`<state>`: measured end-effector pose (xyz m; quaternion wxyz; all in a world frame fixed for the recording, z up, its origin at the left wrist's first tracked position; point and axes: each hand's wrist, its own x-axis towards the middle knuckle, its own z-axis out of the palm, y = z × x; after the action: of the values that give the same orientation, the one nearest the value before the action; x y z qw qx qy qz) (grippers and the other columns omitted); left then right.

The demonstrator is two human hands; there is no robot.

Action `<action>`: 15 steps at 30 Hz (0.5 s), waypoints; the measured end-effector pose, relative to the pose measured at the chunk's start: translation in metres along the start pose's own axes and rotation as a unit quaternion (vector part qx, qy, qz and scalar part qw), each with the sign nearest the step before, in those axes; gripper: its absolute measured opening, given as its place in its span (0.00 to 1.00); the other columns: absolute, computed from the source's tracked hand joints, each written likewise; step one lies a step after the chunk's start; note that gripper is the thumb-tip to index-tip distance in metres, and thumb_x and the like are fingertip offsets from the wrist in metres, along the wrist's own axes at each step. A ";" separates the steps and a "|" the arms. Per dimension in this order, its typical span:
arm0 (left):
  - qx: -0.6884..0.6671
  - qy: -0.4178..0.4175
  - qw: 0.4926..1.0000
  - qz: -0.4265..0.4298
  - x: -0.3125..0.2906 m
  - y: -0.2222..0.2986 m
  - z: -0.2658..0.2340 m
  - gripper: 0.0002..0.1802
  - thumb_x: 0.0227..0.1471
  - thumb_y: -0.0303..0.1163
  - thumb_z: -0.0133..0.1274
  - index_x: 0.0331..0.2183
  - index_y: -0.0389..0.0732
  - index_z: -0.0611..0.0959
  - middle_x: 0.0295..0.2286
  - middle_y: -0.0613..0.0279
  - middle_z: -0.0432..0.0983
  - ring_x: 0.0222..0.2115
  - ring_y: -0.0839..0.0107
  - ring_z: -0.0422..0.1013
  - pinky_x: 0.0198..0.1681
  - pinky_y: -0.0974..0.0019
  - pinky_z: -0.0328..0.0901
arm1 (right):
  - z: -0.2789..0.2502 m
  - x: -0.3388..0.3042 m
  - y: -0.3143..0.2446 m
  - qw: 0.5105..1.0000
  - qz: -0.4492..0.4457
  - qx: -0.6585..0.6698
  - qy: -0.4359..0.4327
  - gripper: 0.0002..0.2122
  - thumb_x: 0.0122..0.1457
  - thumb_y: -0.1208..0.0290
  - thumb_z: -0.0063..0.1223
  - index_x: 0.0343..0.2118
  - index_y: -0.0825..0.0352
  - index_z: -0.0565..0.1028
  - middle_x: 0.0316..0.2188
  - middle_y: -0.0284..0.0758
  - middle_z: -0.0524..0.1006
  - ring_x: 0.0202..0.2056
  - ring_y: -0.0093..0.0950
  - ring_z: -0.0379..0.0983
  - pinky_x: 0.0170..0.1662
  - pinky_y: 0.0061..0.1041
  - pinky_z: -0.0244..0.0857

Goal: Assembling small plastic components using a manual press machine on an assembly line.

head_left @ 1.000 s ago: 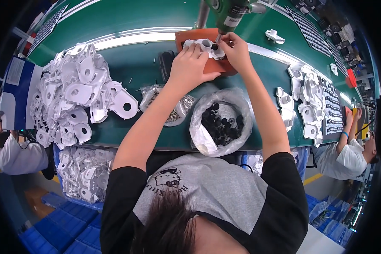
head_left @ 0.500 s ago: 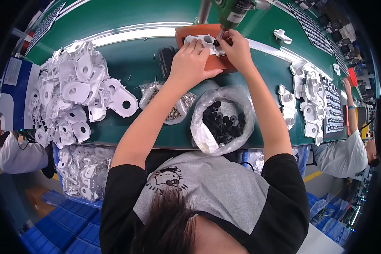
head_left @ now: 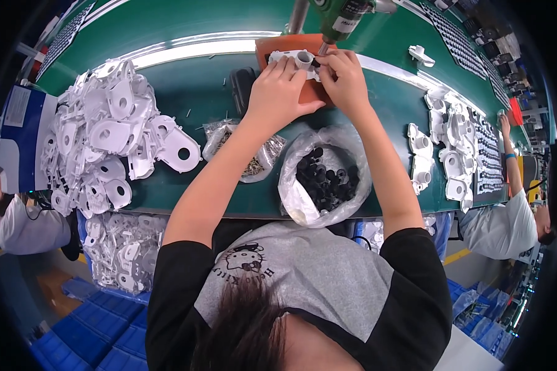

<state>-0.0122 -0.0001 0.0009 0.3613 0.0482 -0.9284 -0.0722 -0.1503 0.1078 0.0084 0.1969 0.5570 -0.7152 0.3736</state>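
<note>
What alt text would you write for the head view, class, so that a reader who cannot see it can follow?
Both hands, left hand and right hand, press a white plastic part onto an orange pad under a hanging green power screwdriver. On the green bench lie a heap of white parts and a bag of black pieces.

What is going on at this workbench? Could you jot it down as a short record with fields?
Place: green workbench
Left hand: pressing on a white plastic part that sits on an orange block
Right hand: fingers at the same part, below a green hanging tool
Near the arms: clear bag of black pieces, smaller bag of screws
Left side: pile of white plastic parts
Right side: row of white parts
</note>
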 end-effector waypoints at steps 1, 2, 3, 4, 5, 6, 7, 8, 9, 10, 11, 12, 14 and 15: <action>0.000 0.001 1.000 0.000 0.001 0.000 0.000 0.33 0.34 0.54 0.62 0.33 0.35 0.75 0.41 0.47 0.72 0.43 0.53 0.70 0.48 0.58 0.64 | 0.000 -0.002 -0.001 1.000 -0.003 -0.010 -0.001 0.07 0.45 0.78 0.54 0.30 0.67 0.76 0.32 0.34 0.76 0.37 0.36 0.69 0.39 0.33 0.64; -0.003 -0.001 1.000 0.002 0.001 0.000 -0.001 0.33 0.34 0.54 0.62 0.33 0.35 0.75 0.41 0.47 0.72 0.43 0.53 0.69 0.48 0.58 0.64 | -0.001 -0.003 -0.002 1.000 -0.007 -0.019 -0.002 0.07 0.46 0.77 0.53 0.30 0.66 0.76 0.32 0.34 0.76 0.38 0.36 0.68 0.41 0.33 0.62; -0.006 -0.003 1.000 0.002 0.000 0.001 -0.001 0.33 0.34 0.53 0.62 0.33 0.35 0.75 0.41 0.46 0.72 0.43 0.53 0.69 0.48 0.58 0.64 | -0.002 -0.005 -0.004 1.000 -0.007 -0.019 -0.003 0.07 0.46 0.77 0.53 0.30 0.66 0.76 0.32 0.34 0.76 0.38 0.36 0.68 0.41 0.33 0.62; -0.007 -0.004 1.000 0.001 0.000 0.001 0.000 0.33 0.34 0.53 0.62 0.33 0.35 0.75 0.41 0.46 0.72 0.43 0.53 0.69 0.48 0.58 0.64 | -0.002 -0.007 -0.006 1.000 0.003 -0.028 -0.010 0.08 0.46 0.76 0.53 0.32 0.66 0.75 0.34 0.34 0.75 0.39 0.35 0.68 0.43 0.33 0.61; -0.011 0.002 1.000 0.000 0.000 0.000 0.001 0.32 0.32 0.52 0.63 0.33 0.35 0.76 0.40 0.46 0.72 0.44 0.53 0.69 0.49 0.58 0.63 | -0.002 -0.007 -0.007 0.999 0.013 -0.036 -0.017 0.09 0.47 0.75 0.53 0.33 0.66 0.75 0.35 0.34 0.75 0.40 0.35 0.68 0.44 0.33 0.60; -0.018 0.006 1.000 0.000 0.000 0.001 0.002 0.32 0.30 0.51 0.64 0.32 0.35 0.76 0.40 0.45 0.72 0.44 0.54 0.68 0.50 0.58 0.62 | -0.002 -0.009 -0.007 0.999 0.014 -0.037 -0.017 0.09 0.47 0.75 0.53 0.33 0.66 0.75 0.35 0.34 0.75 0.40 0.35 0.68 0.44 0.33 0.60; -0.020 0.006 1.000 0.001 -0.001 0.003 0.002 0.32 0.30 0.51 0.64 0.32 0.35 0.76 0.40 0.45 0.72 0.44 0.54 0.68 0.50 0.58 0.62 | -0.002 -0.010 -0.007 0.998 0.012 -0.051 -0.023 0.09 0.47 0.74 0.53 0.34 0.65 0.75 0.37 0.34 0.75 0.42 0.36 0.67 0.45 0.34 0.60; -0.022 0.005 1.000 0.000 -0.001 0.004 0.002 0.32 0.31 0.51 0.64 0.32 0.35 0.76 0.40 0.44 0.72 0.44 0.54 0.68 0.50 0.57 0.62 | -0.002 -0.011 -0.007 0.997 0.011 -0.064 -0.030 0.09 0.48 0.73 0.53 0.34 0.65 0.74 0.38 0.34 0.74 0.44 0.36 0.67 0.46 0.34 0.59; -0.023 0.006 1.000 -0.001 -0.001 0.003 0.002 0.31 0.31 0.51 0.64 0.32 0.35 0.76 0.40 0.44 0.72 0.44 0.53 0.68 0.50 0.57 0.62 | -0.003 -0.011 -0.007 0.997 0.010 -0.065 -0.029 0.09 0.48 0.73 0.53 0.34 0.65 0.74 0.38 0.34 0.74 0.44 0.36 0.67 0.46 0.34 0.59; -0.023 0.006 1.000 -0.001 -0.001 0.004 0.002 0.31 0.31 0.51 0.64 0.32 0.35 0.76 0.40 0.44 0.72 0.44 0.53 0.68 0.50 0.57 0.62 | -0.005 -0.012 -0.009 0.997 0.007 -0.073 -0.037 0.09 0.48 0.73 0.53 0.35 0.65 0.75 0.40 0.35 0.74 0.46 0.36 0.66 0.48 0.34 0.58; -0.027 0.003 1.000 -0.004 -0.002 0.004 0.002 0.31 0.32 0.50 0.64 0.31 0.34 0.75 0.40 0.44 0.71 0.45 0.53 0.68 0.51 0.57 0.61 | -0.006 -0.013 -0.011 0.996 0.005 -0.082 -0.045 0.10 0.49 0.72 0.53 0.35 0.65 0.75 0.41 0.36 0.73 0.48 0.36 0.65 0.49 0.34 0.58; -0.030 0.000 1.000 -0.006 -0.002 0.004 0.002 0.31 0.32 0.50 0.63 0.31 0.34 0.75 0.40 0.43 0.71 0.45 0.53 0.67 0.51 0.56 0.61 | -0.008 -0.015 -0.012 0.996 0.003 -0.082 -0.046 0.10 0.49 0.72 0.53 0.35 0.65 0.75 0.41 0.36 0.73 0.48 0.36 0.65 0.49 0.34 0.58; -0.030 0.007 1.000 -0.005 -0.002 0.004 0.004 0.31 0.32 0.50 0.63 0.31 0.34 0.75 0.41 0.43 0.71 0.45 0.52 0.67 0.52 0.56 0.60 | -0.016 -0.023 -0.008 0.998 -0.009 -0.051 -0.040 0.10 0.51 0.71 0.52 0.36 0.65 0.76 0.45 0.39 0.72 0.51 0.37 0.64 0.53 0.35 0.55; -0.027 0.010 1.000 -0.006 -0.004 0.002 0.005 0.31 0.32 0.50 0.63 0.31 0.34 0.75 0.41 0.43 0.71 0.46 0.52 0.66 0.52 0.56 0.60 | -0.022 -0.025 -0.009 0.999 0.019 -0.003 -0.048 0.10 0.53 0.70 0.51 0.38 0.65 0.77 0.47 0.43 0.71 0.52 0.36 0.63 0.53 0.34 0.56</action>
<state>-0.0123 0.0029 -0.0050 0.3715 0.0449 -0.9220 -0.0992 -0.1377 0.1394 0.0079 0.1570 0.5602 -0.7353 0.3476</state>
